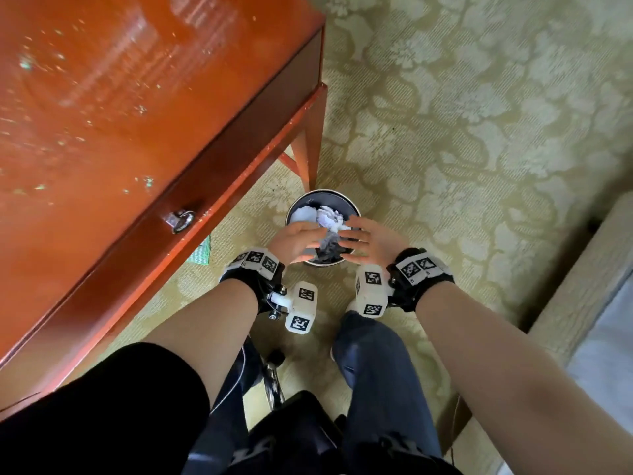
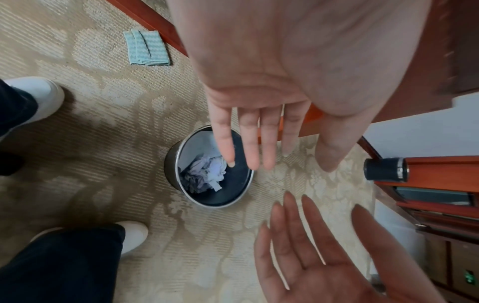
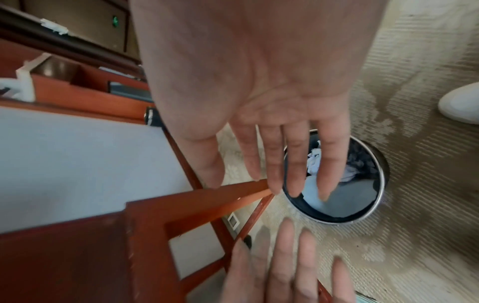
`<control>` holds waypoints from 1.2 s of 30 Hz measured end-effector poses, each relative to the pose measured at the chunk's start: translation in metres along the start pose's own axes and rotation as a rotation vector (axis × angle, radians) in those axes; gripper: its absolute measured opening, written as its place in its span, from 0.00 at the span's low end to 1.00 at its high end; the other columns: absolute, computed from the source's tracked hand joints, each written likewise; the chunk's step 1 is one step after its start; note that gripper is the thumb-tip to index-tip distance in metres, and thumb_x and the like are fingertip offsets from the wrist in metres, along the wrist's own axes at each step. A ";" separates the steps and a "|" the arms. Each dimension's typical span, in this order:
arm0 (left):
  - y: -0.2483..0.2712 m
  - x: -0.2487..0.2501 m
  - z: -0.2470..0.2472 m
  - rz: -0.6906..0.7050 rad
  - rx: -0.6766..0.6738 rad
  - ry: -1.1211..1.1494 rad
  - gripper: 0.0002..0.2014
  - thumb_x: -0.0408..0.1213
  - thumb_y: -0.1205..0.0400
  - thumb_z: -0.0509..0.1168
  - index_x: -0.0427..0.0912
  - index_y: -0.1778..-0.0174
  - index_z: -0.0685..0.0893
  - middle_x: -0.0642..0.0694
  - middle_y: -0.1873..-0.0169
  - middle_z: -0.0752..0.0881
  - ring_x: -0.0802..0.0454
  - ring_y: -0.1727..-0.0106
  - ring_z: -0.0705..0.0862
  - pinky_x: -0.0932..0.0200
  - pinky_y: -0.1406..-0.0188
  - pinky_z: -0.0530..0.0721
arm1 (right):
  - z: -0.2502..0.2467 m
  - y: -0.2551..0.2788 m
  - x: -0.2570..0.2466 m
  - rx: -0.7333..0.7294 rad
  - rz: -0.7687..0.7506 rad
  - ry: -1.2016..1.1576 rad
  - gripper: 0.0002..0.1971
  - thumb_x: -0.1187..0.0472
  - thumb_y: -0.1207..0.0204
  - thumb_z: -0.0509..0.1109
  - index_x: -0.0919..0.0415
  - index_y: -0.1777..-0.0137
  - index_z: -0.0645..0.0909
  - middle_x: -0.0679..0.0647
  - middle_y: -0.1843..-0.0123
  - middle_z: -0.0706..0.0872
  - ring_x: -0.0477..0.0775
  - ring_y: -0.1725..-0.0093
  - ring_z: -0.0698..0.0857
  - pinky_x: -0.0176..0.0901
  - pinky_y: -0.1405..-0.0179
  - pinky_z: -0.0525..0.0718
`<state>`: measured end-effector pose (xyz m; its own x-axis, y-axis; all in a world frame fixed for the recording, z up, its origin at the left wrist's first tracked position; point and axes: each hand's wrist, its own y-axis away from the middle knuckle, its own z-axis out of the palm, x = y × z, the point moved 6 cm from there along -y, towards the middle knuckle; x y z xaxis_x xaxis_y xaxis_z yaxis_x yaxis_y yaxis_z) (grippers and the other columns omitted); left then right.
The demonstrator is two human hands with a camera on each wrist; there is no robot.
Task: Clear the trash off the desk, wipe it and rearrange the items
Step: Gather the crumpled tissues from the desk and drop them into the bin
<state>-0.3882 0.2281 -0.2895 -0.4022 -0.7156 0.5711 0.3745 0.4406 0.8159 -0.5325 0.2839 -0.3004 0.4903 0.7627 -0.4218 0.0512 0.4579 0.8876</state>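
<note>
A round dark trash bin with a metal rim stands on the carpet by the desk's leg. Crumpled white paper lies inside it, also seen as a paper wad in the left wrist view. Both hands hover over the bin, palms facing each other. My left hand has straight, spread fingers and holds nothing. My right hand is likewise flat with fingers extended and empty. The glossy red-brown desk fills the upper left of the head view, its top wet-looking with specks.
A folded teal cloth lies on the carpet under the desk edge. The desk drawer has a metal ring pull. White shoes stand near the bin. A pale upholstered edge runs along the right.
</note>
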 end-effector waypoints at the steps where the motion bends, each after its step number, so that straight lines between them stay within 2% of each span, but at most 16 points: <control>1: 0.014 0.008 0.002 0.008 0.002 0.002 0.19 0.35 0.17 0.64 0.33 0.31 0.74 0.37 0.38 0.82 0.43 0.35 0.80 0.54 0.38 0.78 | 0.003 0.014 -0.004 0.010 -0.012 0.018 0.05 0.59 0.17 0.63 0.57 0.49 0.79 0.56 0.52 0.83 0.55 0.52 0.83 0.49 0.54 0.83; 3: 0.041 0.023 0.004 0.011 0.024 -0.016 0.19 0.33 0.17 0.64 0.31 0.31 0.74 0.33 0.34 0.80 0.40 0.32 0.79 0.54 0.38 0.78 | 0.009 0.040 -0.014 0.059 -0.062 0.107 0.05 0.62 0.17 0.62 0.60 0.52 0.78 0.55 0.57 0.83 0.52 0.59 0.82 0.45 0.55 0.81; 7: 0.088 0.046 0.012 0.027 0.023 -0.107 0.17 0.30 0.17 0.64 0.31 0.32 0.76 0.33 0.37 0.81 0.40 0.36 0.81 0.58 0.47 0.80 | 0.019 0.084 -0.036 0.159 -0.212 0.364 0.09 0.68 0.20 0.64 0.59 0.61 0.76 0.56 0.65 0.82 0.49 0.69 0.78 0.39 0.66 0.79; 9: 0.108 0.057 0.015 0.042 0.022 -0.151 0.15 0.28 0.17 0.63 0.30 0.34 0.78 0.33 0.43 0.83 0.44 0.46 0.84 0.63 0.56 0.83 | 0.029 0.102 -0.046 0.120 -0.265 0.495 0.09 0.69 0.22 0.66 0.59 0.63 0.77 0.57 0.66 0.81 0.49 0.70 0.78 0.36 0.70 0.78; 10: 0.117 0.063 0.014 0.059 0.027 -0.185 0.15 0.28 0.17 0.63 0.29 0.36 0.79 0.35 0.47 0.83 0.45 0.52 0.84 0.62 0.56 0.83 | 0.035 0.111 -0.051 0.106 -0.292 0.572 0.08 0.68 0.23 0.66 0.59 0.62 0.78 0.57 0.66 0.82 0.49 0.69 0.79 0.35 0.71 0.79; 11: 0.124 0.068 0.013 0.081 0.038 -0.236 0.14 0.29 0.18 0.64 0.29 0.37 0.80 0.36 0.49 0.83 0.45 0.54 0.84 0.58 0.52 0.84 | 0.040 0.119 -0.056 0.100 -0.325 0.657 0.06 0.67 0.23 0.66 0.60 0.61 0.79 0.56 0.66 0.83 0.50 0.67 0.81 0.35 0.69 0.81; 13: 0.139 0.078 0.007 0.120 0.074 -0.375 0.15 0.34 0.20 0.67 0.32 0.38 0.81 0.37 0.46 0.84 0.43 0.46 0.84 0.48 0.39 0.82 | 0.051 0.133 -0.068 0.096 -0.416 0.841 0.03 0.62 0.23 0.66 0.60 0.56 0.81 0.55 0.60 0.86 0.53 0.59 0.84 0.41 0.59 0.83; 14: 0.148 0.083 0.003 0.143 0.098 -0.441 0.16 0.36 0.21 0.68 0.35 0.38 0.82 0.39 0.44 0.84 0.43 0.43 0.83 0.47 0.37 0.81 | 0.057 0.142 -0.073 0.090 -0.468 0.920 0.03 0.61 0.22 0.67 0.60 0.54 0.81 0.54 0.56 0.86 0.53 0.55 0.84 0.40 0.56 0.81; 16: 0.162 0.092 -0.006 0.191 0.134 -0.549 0.16 0.40 0.22 0.70 0.38 0.40 0.82 0.42 0.43 0.84 0.45 0.42 0.82 0.51 0.42 0.81 | 0.068 0.157 -0.082 0.063 -0.547 1.025 0.04 0.61 0.23 0.67 0.59 0.52 0.81 0.51 0.52 0.85 0.50 0.52 0.83 0.35 0.58 0.78; 17: 0.169 0.097 -0.011 0.210 0.145 -0.591 0.16 0.41 0.22 0.70 0.39 0.41 0.82 0.43 0.45 0.84 0.46 0.44 0.82 0.53 0.46 0.81 | 0.074 0.164 -0.085 0.045 -0.563 1.058 0.04 0.61 0.22 0.67 0.59 0.50 0.81 0.50 0.51 0.84 0.50 0.52 0.82 0.35 0.57 0.78; 20: 0.191 0.112 -0.028 0.268 0.187 -0.745 0.10 0.42 0.21 0.68 0.40 0.48 0.83 0.44 0.52 0.83 0.47 0.50 0.80 0.56 0.50 0.78 | 0.096 0.181 -0.095 -0.026 -0.580 1.180 0.06 0.60 0.22 0.67 0.58 0.47 0.79 0.51 0.50 0.82 0.54 0.50 0.83 0.44 0.49 0.81; 25: 0.224 0.126 -0.068 0.276 0.241 -0.847 0.17 0.46 0.21 0.66 0.43 0.38 0.81 0.47 0.45 0.83 0.47 0.43 0.82 0.54 0.46 0.81 | 0.143 0.203 -0.110 -0.108 -0.608 1.450 0.12 0.58 0.21 0.66 0.60 0.39 0.79 0.52 0.48 0.82 0.51 0.51 0.80 0.40 0.52 0.75; 29: 0.248 0.130 -0.104 0.270 0.293 -0.897 0.18 0.47 0.20 0.65 0.46 0.36 0.79 0.49 0.43 0.84 0.48 0.45 0.83 0.48 0.41 0.83 | 0.188 0.214 -0.117 -0.171 -0.617 1.575 0.14 0.57 0.22 0.66 0.60 0.39 0.79 0.54 0.41 0.83 0.53 0.45 0.82 0.44 0.45 0.79; 33: 0.270 0.129 -0.134 0.280 0.340 -0.902 0.20 0.46 0.19 0.65 0.42 0.33 0.79 0.47 0.41 0.84 0.48 0.41 0.82 0.56 0.41 0.80 | 0.229 0.224 -0.119 -0.186 -0.655 1.658 0.13 0.57 0.22 0.67 0.59 0.40 0.80 0.53 0.43 0.84 0.54 0.45 0.83 0.46 0.41 0.80; 36: 0.285 0.120 -0.164 0.260 0.359 -0.897 0.21 0.47 0.20 0.66 0.43 0.32 0.78 0.48 0.40 0.83 0.48 0.41 0.82 0.53 0.40 0.81 | 0.261 0.226 -0.115 -0.214 -0.645 1.696 0.13 0.56 0.21 0.66 0.58 0.40 0.79 0.52 0.46 0.84 0.54 0.49 0.85 0.47 0.42 0.82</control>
<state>-0.1928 0.1788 -0.0034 -0.8808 0.0350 0.4722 0.3255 0.7690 0.5502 -0.3500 0.1810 -0.0027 -0.8765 -0.0129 -0.4813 -0.3133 0.7743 0.5499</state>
